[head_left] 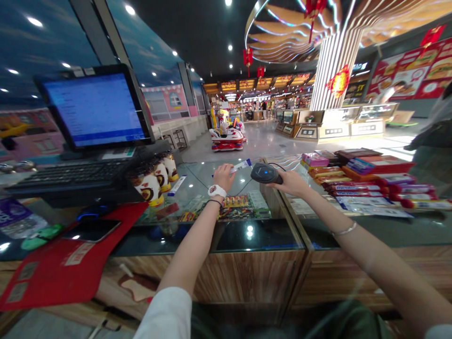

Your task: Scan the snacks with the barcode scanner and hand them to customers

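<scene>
Head view, and here we go: at the centre of the frame the left hand is closed on the end of a small blue-and-white packet, holding it just beside a corded handheld barcode scanner. The right hand has that scanner in a firm grip from above, fingers wrapped over its body. Both hands are over a glass display counter. A white wristwatch sits on the left wrist, a thin silver bangle on the right. Just left of the hands, paper cups stand by a black keyboard, below a point-of-sale touchscreen at upper left. A smartphone lies on a red mat at lower left. Boxed snacks crowd the right side, and far off at centre, a red-and-white kiddie ride stands on the mall floor.
</scene>
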